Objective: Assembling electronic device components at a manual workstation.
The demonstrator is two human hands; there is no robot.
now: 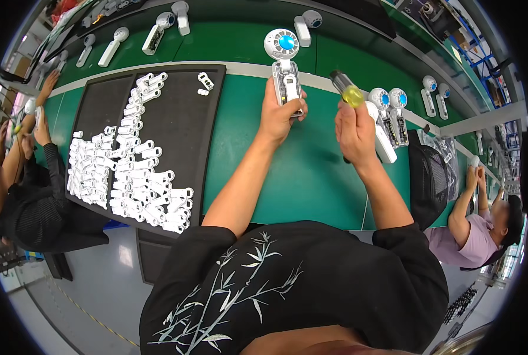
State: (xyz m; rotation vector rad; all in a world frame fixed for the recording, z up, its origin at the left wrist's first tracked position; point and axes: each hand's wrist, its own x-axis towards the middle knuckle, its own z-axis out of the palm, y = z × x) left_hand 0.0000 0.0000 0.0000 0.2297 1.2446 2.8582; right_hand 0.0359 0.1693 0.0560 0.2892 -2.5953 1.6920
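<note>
My left hand (279,115) is closed around the handle of a white handheld fan (281,46), which stands upright with its round blue-centred head away from me. The handle's face is off, so dark inner parts show; a small white plate lies over them under my thumb. To its right, my right hand (357,133) grips a screwdriver (351,94) with a yellow see-through and dark handle. Its handle end points up and away, slightly blurred. Beside that hand, several fans (399,109) with opened handles lie on the green bench (311,171).
To my left, a black foam tray (184,130) holds a heap of small white plates (140,160). More fans (115,46) rest on the green strip beyond the bench's ledge. Right of me are a black mesh bag (426,177) and a transparent plastic bag (447,157). People work on both sides.
</note>
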